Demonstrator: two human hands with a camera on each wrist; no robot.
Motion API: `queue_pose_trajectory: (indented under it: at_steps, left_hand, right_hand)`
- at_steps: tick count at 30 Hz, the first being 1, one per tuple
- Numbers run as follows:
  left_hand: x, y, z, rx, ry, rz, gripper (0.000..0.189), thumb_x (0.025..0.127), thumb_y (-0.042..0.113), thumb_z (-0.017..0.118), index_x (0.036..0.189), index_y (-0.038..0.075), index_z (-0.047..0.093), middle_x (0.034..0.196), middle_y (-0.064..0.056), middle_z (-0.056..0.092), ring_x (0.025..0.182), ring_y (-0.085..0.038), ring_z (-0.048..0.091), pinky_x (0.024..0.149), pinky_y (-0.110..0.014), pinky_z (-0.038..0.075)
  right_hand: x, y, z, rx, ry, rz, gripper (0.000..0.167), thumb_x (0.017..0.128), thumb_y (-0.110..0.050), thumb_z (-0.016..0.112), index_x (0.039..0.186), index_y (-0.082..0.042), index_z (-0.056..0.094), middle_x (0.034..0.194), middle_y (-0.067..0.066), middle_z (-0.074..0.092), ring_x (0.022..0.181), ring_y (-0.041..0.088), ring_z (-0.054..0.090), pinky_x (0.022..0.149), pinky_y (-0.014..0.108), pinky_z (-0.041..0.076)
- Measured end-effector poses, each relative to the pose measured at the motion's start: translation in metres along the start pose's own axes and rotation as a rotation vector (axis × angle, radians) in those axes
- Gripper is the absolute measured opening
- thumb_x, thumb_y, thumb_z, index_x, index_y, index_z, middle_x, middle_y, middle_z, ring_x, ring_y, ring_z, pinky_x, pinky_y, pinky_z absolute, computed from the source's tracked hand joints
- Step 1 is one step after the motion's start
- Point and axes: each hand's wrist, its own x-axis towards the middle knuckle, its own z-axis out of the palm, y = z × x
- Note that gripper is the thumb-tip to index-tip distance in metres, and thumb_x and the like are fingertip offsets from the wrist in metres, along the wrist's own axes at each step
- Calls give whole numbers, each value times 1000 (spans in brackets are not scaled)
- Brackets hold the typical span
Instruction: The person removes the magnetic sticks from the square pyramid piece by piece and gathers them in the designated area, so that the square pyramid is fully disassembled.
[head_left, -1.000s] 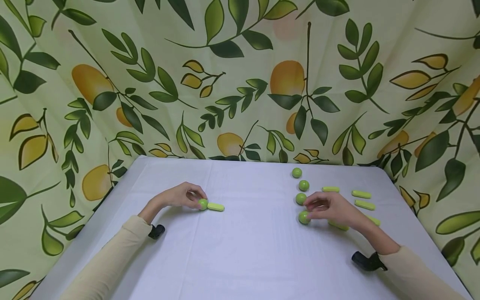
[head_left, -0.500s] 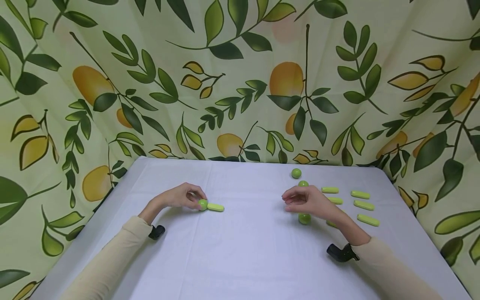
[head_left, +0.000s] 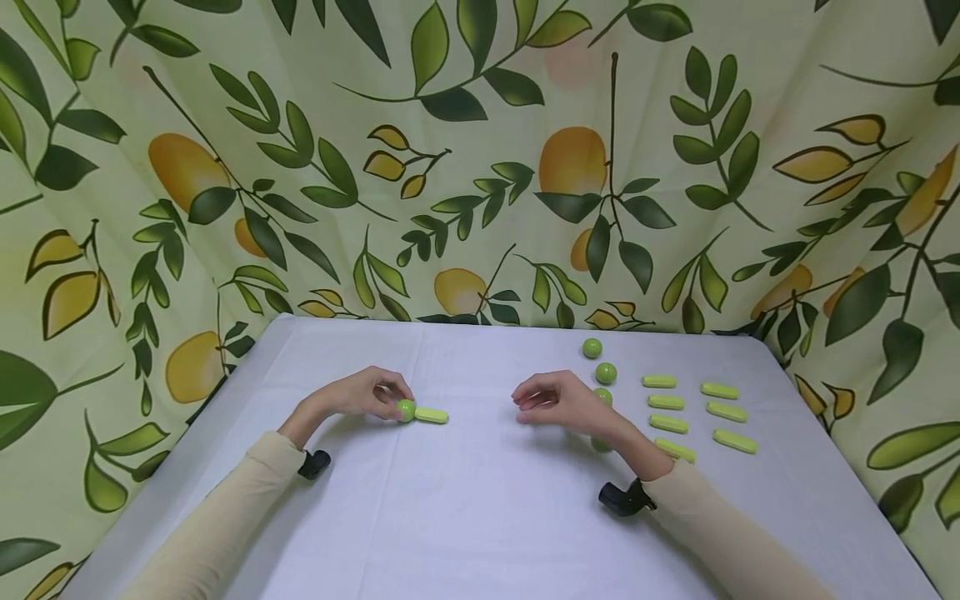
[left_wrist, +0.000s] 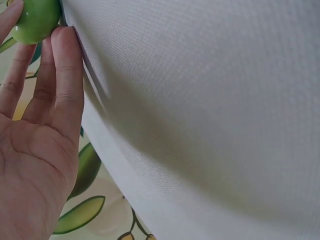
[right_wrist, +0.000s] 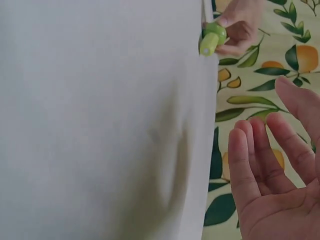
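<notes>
On the left of the table, my left hand (head_left: 366, 392) pinches a green ball (head_left: 406, 410) between thumb and fingers. A short light-green rod (head_left: 432, 415) lies end-on against that ball; whether they are joined I cannot tell. The left wrist view also shows the green ball (left_wrist: 37, 20) at the fingertips. My right hand (head_left: 558, 400) hovers over the middle right of the table, fingers gently bent. In the right wrist view the right hand (right_wrist: 275, 160) has nothing between thumb and fingers. Behind the right hand and forearm, two green balls are partly hidden.
A column of green balls (head_left: 606, 373) stands right of centre on the white-covered table (head_left: 465, 517). Further right lie several light-green rods (head_left: 725, 412) in two columns. A leaf-and-fruit patterned curtain (head_left: 480, 208) hangs around the table's back and sides.
My right hand has moved left, away from the balls and rods, toward the table's middle, carrying nothing. My left hand has stayed in place, pinching the green ball.
</notes>
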Motion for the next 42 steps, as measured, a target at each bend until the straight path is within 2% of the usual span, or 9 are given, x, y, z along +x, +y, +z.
queue_pose_trajectory:
  at_steps: [7,16,22,29,34,39,42]
  left_hand:
    - [0,1,1,-6,1,8,24,89,1,77,111,-3,69,113,-10,66,100,-29,64,86,-31,55]
    - [2,1,2,-4,2,4,23,90,2,77,111,-3,69,113,-9,66,99,-27,64,85,-30,56]
    - [3,-1,0,14,9,-10,23,90,4,77,111,-1,70,112,-8,66,99,-26,62,87,-33,55]
    - [3,0,-1,9,8,-2,23,90,3,77,111,-1,70,112,-9,67,100,-28,62,89,-35,54]
    - [3,-1,-1,-5,3,11,22,90,3,77,110,-2,70,112,-10,67,99,-28,63,86,-32,55]
    - [2,-2,-1,-26,-1,6,22,90,2,77,110,-2,70,112,-12,67,100,-30,65,84,-31,56]
    - [1,-3,-1,-32,-2,1,22,90,3,77,110,-1,70,112,-11,67,99,-28,65,82,-31,56]
  right_hand:
    - [21,-1,22,5,-14,2,33,88,-9,82,114,6,70,110,22,69,97,26,69,88,33,56]
    - [44,3,44,45,4,-6,32,88,-3,80,114,9,68,111,27,67,97,34,68,82,29,56]
    - [64,1,61,63,11,14,38,86,-7,83,118,7,68,115,23,67,99,27,68,87,29,55]
    - [81,1,79,76,-9,-2,43,82,-5,86,118,7,68,114,22,68,102,32,67,90,31,54]
    - [92,5,91,60,-22,-28,41,79,-4,88,115,6,70,108,18,69,97,26,67,90,32,54]
    - [100,3,99,13,-40,-47,34,78,-1,88,108,5,73,98,10,71,88,19,66,83,30,55]
    - [102,0,103,-23,-48,-27,26,79,3,86,102,3,75,93,5,72,82,14,65,78,26,55]
